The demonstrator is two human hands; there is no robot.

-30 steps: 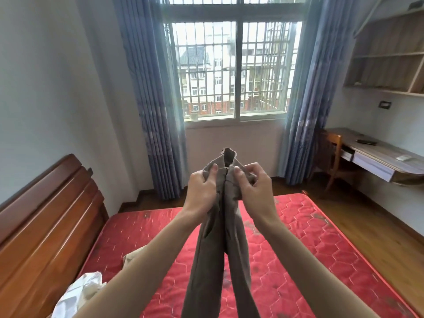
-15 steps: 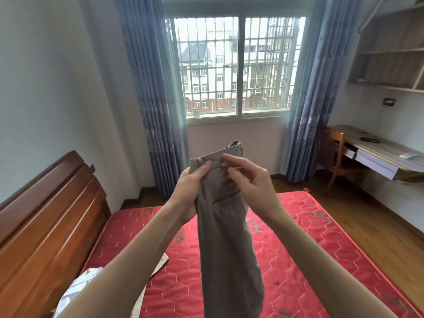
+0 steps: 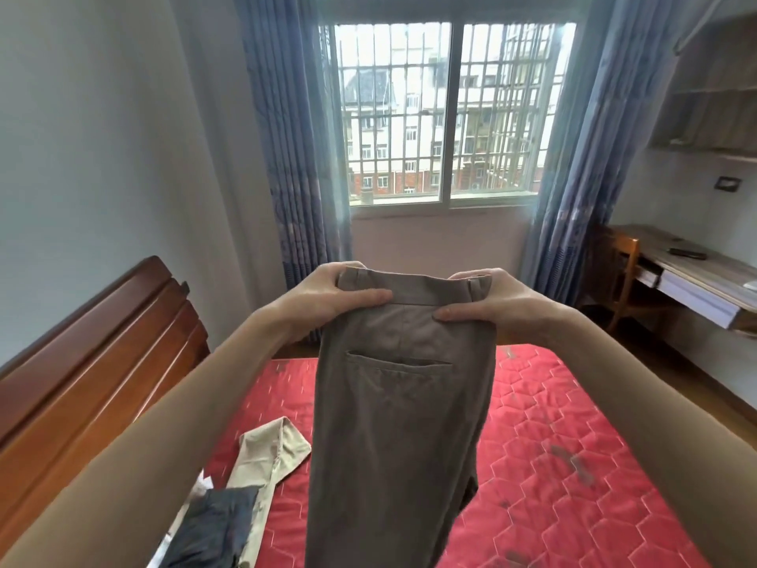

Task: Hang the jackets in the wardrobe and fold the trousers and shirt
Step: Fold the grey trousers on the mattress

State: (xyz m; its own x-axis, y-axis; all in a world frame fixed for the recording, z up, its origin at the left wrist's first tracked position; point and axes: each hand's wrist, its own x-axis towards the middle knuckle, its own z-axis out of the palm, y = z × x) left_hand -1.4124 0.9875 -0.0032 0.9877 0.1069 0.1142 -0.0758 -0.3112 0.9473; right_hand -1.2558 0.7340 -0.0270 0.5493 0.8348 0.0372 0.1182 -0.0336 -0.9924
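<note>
The left hand (image 3: 327, 299) and right hand (image 3: 487, 301) pinch one pair of grey-brown trousers (image 3: 401, 424) by the waistband, legs cut off below, above two partly hidden garments (image 3: 254, 465).

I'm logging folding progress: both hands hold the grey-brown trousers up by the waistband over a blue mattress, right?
Not quite: the mattress is red, not blue, as the head view shows. The rest stands: the left hand and right hand hold the grey-brown trousers by the waistband.

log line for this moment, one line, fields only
stage: trousers held up | left hand: grips waistband left end | right hand: grips right end | brown trousers: hanging over red mattress, back pocket facing camera
</note>
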